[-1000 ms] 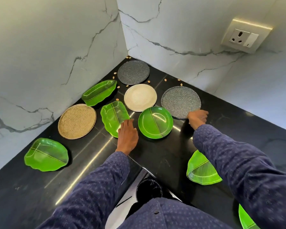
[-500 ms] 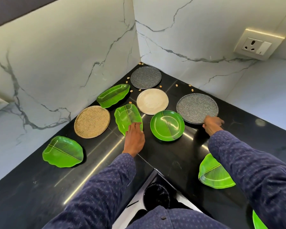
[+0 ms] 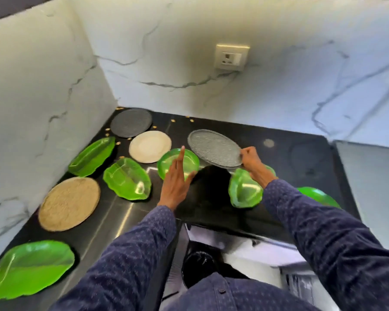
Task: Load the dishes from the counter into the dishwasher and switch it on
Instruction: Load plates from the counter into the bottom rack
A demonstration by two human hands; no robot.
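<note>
My right grip pinches grey plate rim, tilted above worktop; left grip spread over green plate.

Corner site: two white marble-look wall panels with grey veining meet at a vertical seam at rear left, above a glossy black stone counter that fills the corner. One cream socket plate with switch is mounted on the rear wall, above the counter. Light reflects off the counter as a bright streak at centre and a small round spot toward the right; a paler surface adjoins the counter's right edge, its nature not discernible.
</note>
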